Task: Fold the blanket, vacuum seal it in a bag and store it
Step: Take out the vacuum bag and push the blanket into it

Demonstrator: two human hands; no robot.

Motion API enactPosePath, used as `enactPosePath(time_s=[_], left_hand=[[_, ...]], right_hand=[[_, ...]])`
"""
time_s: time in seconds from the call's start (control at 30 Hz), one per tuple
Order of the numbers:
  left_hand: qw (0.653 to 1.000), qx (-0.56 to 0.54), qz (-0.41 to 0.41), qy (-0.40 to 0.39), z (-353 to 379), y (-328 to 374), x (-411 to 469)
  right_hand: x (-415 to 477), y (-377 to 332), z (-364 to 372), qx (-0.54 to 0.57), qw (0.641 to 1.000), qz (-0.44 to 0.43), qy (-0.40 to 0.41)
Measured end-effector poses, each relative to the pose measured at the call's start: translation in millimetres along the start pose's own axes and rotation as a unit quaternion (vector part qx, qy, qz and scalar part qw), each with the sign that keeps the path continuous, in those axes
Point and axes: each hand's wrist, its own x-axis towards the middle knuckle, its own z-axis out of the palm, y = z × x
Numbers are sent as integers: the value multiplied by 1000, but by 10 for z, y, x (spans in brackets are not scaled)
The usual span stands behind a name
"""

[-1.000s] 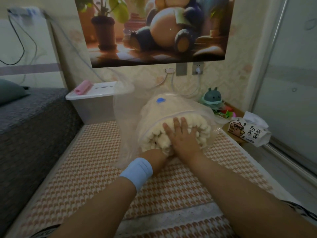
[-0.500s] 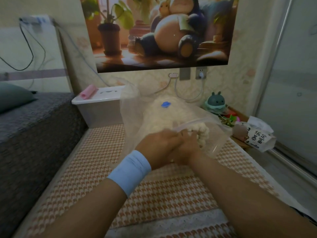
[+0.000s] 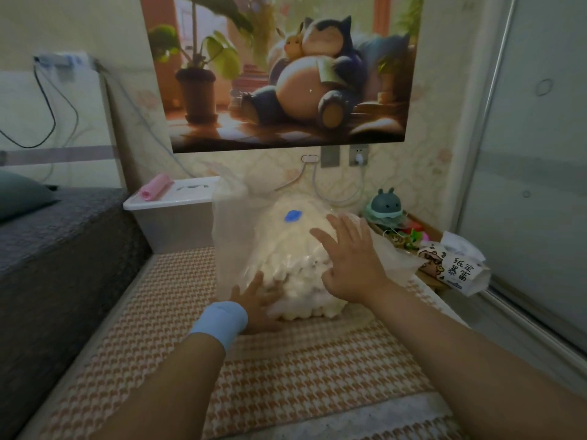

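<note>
A rolled cream fluffy blanket sits inside a clear plastic vacuum bag with a blue valve on top, lying on the houndstooth mat. My left hand, with a light-blue wristband, presses flat against the bag's lower left side, fingers spread. Spread wide, my right hand rests on the bag's upper right side. The blanket's near end still shows at the bag's mouth.
A white lidded storage box with a pink roll on it stands behind the bag on the left. A grey bed runs along the left. A tissue pack and toys lie at the right, by a sliding door.
Both hands left the bag's mouth, where they were bunched together, and now lie spread on the bag's sides. The view tilted upward.
</note>
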Motion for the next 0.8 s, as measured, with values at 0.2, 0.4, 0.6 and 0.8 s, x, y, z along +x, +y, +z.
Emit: enactPosePath(time_s=[0.2,0.4,0.6,0.8], left_hand=[[996,57,-42,-58,74,-18,-38],[981,188,-32,26,304,-2,-233],[967,165,83,178,439,-117,-330],[975,32,67,212,325,-220,-355]], right_hand=[[-142,-5,332,0,944,26,-330],[-382,-239,426,-14,941,22,-339],[-574,-331,391,-38,963,-14,-265],[-505,-364,497,-50,976,-86,-193]])
